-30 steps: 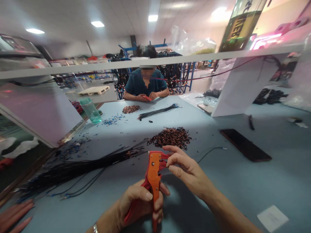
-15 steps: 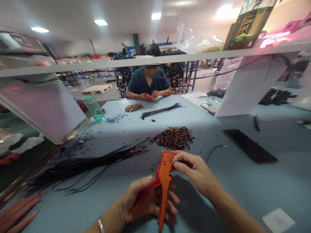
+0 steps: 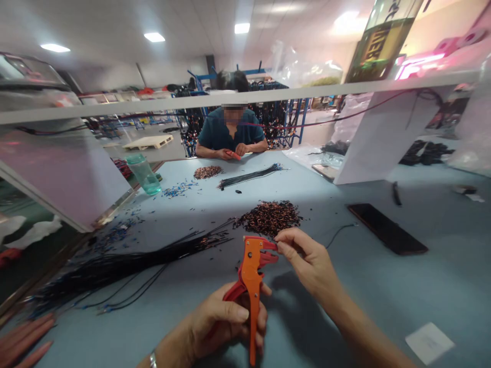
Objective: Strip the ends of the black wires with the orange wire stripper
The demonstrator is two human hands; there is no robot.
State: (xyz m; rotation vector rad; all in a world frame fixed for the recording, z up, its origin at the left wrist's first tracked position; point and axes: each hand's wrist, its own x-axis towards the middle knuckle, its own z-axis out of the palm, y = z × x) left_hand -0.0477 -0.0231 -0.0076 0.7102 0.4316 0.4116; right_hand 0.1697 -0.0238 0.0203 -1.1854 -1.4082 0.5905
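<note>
My left hand is wrapped round the handles of an orange and red wire stripper, held upright with its jaws toward the right. The jaws stand apart. My right hand is closed in a pinch beside the tip of the upper jaw. Whatever lies between those fingertips is too small to make out. Just beyond the tool is a pile of short black pieces with copper ends. A bundle of black wires lies to the left, with bare copper ends toward the pile.
Another person's hand rests at the lower left edge. Across the table a co-worker holds a red tool. A phone, a single wire and a white paper square lie rightward. A shelf crosses above the table.
My left thumb has come down over the handles, and the stripper's jaws now show apart. My right fingers have moved from beside the jaws up to the upper jaw's tip.
</note>
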